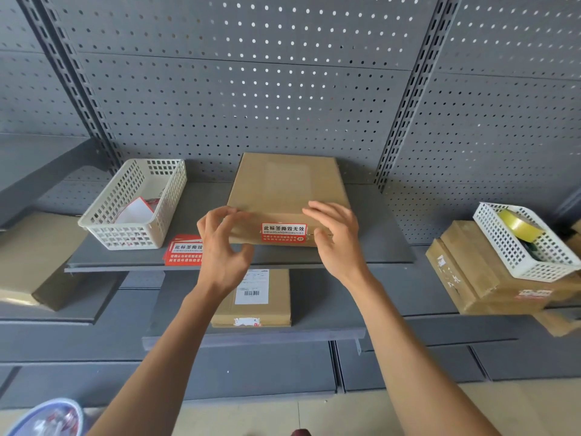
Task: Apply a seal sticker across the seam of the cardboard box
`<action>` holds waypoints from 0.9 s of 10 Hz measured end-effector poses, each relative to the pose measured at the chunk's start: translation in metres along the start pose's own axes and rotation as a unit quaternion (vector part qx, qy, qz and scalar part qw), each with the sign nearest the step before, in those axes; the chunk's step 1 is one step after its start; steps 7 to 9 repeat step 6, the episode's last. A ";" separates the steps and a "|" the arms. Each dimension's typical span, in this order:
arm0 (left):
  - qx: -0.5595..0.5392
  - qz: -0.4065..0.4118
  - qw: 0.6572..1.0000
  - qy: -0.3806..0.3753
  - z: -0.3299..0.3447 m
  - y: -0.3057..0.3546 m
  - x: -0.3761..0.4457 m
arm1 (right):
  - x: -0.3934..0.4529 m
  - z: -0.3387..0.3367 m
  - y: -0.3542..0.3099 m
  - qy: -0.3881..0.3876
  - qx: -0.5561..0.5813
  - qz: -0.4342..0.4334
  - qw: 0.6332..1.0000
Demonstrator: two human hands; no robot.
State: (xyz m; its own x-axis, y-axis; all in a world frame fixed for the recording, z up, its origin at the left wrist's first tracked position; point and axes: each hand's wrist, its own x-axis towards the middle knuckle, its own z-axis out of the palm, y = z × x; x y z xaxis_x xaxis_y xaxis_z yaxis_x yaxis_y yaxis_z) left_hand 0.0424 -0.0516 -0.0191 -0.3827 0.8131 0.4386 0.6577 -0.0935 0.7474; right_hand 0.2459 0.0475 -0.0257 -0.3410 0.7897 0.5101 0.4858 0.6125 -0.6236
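Grey perforated back panels rise behind a grey metal shelf (377, 228), on which a flat cardboard box (284, 190) lies lengthwise, its near end facing the camera. Red-and-white seal sticker (284, 233) sits on the near end of the box, spanning the lid edge and front face; whether it covers the seam fully cannot be told. Left hand (223, 243) is at the box's near left corner, fingers curled and spread, fingertips at the top edge, gripping nothing. Right hand (338, 234) is just right of the sticker, fingers resting on the box top, thumb at the front face, loose, not clasping anything. Sticker lies between the two hands, touched by neither as far as visible. Loose red stickers (182, 251) lie on the shelf left of the box, beside a white basket (125, 212). Another box (257, 300) lies on the shelf below.
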 end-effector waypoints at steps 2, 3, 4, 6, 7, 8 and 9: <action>0.000 -0.015 1.000 -0.019 0.000 -0.005 -0.005 | -0.002 0.001 0.006 -0.019 0.008 0.009 1.000; 0.007 -0.014 0.999 -0.030 0.000 -0.006 -0.005 | 0.000 -0.002 0.006 -0.035 0.016 0.018 0.999; 0.016 -0.014 0.999 -0.032 0.001 -0.007 -0.004 | 0.001 -0.006 0.007 -0.049 0.015 0.021 0.998; 0.013 -0.033 0.997 -0.075 -0.015 -0.008 0.005 | 0.010 -0.034 -0.019 -0.038 0.039 0.073 0.996; 0.013 -0.033 0.997 -0.075 -0.015 -0.008 0.005 | 0.010 -0.034 -0.019 -0.038 0.039 0.073 0.996; 0.013 -0.033 0.997 -0.075 -0.015 -0.008 0.005 | 0.010 -0.034 -0.019 -0.038 0.039 0.073 0.996; 0.013 -0.033 0.997 -0.075 -0.015 -0.008 0.005 | 0.010 -0.034 -0.019 -0.038 0.039 0.073 0.996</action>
